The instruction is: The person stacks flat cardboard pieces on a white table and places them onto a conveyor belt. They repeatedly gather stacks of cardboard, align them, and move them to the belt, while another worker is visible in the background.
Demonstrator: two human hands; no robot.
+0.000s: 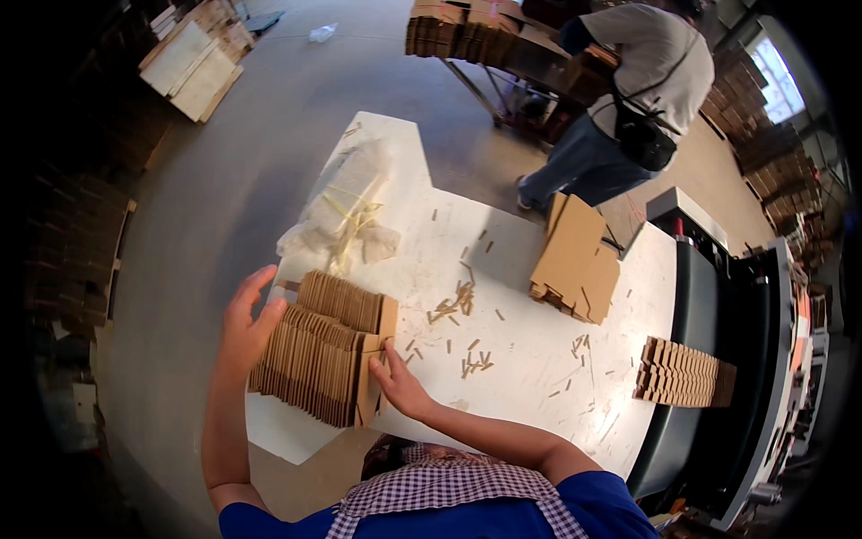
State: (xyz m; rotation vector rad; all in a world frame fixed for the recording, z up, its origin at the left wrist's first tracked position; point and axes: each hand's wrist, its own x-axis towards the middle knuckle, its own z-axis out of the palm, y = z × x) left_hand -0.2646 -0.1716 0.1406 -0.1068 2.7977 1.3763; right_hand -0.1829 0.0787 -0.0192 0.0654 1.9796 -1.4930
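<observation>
A thick stack of flat brown cardboard blanks [325, 346] stands on edge on the white table [530, 359]. My left hand [246, 314] presses flat against the stack's left end, fingers spread. My right hand [395, 377] rests against its right end, fingertips on the cardboard face. The stack is squeezed between both hands.
Another cardboard stack [575, 260] leans at the table's far side and a third [682, 373] lies at the right by a dark machine [754, 359]. Crumpled plastic with yellow straps [346, 211] lies at the back left. Small cardboard scraps litter the tabletop. A person [628, 99] works at a cart beyond.
</observation>
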